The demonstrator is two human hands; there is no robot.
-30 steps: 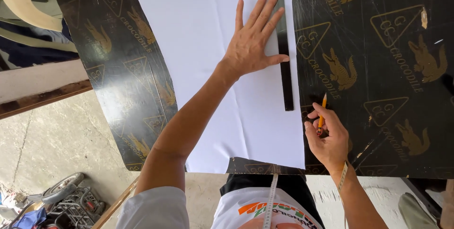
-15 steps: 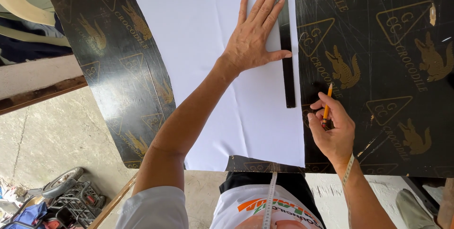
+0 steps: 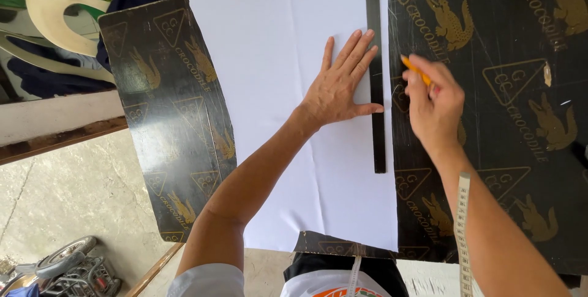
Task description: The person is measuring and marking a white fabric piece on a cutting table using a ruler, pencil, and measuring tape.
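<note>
While left hand (image 3: 339,88) flattens white sheet (image 3: 269,58), right hand (image 3: 433,104) grips orange pencil (image 3: 415,69).

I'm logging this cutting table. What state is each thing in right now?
White fabric: spread flat.
Black ruler: lying along the fabric's edge.
Left hand: pressed flat, fingers on the ruler.
Right hand: gripping an orange pencil.
Tape measure: hanging over the right forearm.

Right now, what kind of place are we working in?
Probably a small tailoring or pattern-cutting workshop, partly open to the outside. The left hand presses white fabric beside a long black ruler on a black board table; a tape measure hangs down, and rough concrete floor shows below.
</note>
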